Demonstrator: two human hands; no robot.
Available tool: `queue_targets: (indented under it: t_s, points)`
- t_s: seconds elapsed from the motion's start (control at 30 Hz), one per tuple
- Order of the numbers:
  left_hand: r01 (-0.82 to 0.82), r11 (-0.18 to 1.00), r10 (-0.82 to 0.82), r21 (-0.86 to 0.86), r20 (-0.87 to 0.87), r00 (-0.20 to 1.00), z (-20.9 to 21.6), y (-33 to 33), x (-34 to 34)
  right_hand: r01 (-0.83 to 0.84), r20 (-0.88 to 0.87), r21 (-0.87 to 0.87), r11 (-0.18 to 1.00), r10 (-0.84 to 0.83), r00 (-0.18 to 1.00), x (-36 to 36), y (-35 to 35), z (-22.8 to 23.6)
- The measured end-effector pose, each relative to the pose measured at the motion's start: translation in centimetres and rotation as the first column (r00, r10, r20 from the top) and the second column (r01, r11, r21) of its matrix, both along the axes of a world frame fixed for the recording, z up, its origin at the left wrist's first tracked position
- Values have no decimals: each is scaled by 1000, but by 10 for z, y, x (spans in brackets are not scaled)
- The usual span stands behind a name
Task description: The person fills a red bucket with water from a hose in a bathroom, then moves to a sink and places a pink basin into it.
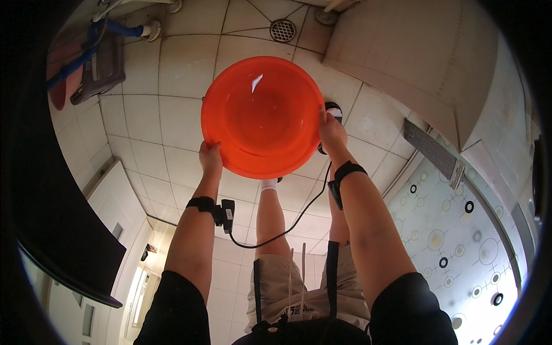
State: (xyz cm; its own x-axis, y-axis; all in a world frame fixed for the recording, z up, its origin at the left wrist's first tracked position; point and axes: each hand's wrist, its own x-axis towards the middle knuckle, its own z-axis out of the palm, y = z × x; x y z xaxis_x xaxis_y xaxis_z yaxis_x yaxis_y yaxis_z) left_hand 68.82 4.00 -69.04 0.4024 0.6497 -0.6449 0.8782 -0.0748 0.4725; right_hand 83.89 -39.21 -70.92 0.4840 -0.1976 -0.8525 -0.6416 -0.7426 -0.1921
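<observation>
An orange-red plastic basin [263,123] hangs in front of me above the tiled floor, its hollow side facing up toward me. Nothing shows inside it but a glint of light. My left hand [211,156] grips the rim at the lower left, thumb over the edge. On the right side my right hand [332,131] clasps the rim the same way. The fingers of both hands are mostly hidden beneath the basin. Each wrist wears a black strap with a small device, and a black cable [282,234] runs between them.
A round floor drain [283,30] lies at the far side. Blue hose [118,29] and a grey basin-like container [100,80] are at the far left. A patterned glass panel [454,241] stands right, below a pale cabinet-like surface [414,63]. A dark counter edge [75,247] juts in at left.
</observation>
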Motion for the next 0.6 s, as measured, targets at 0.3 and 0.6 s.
queue_targets:
  t_s: [0.3,0.6]
  points:
    - [-1,1000,1,22,-18,1000,3,-27,22,761,-466,282,584,-610,640,-113,-35,-12]
    - [-27,1000,26,-14,-56,998,20,-42,37,803,-377,285,523,-709,596,-145,6,29]
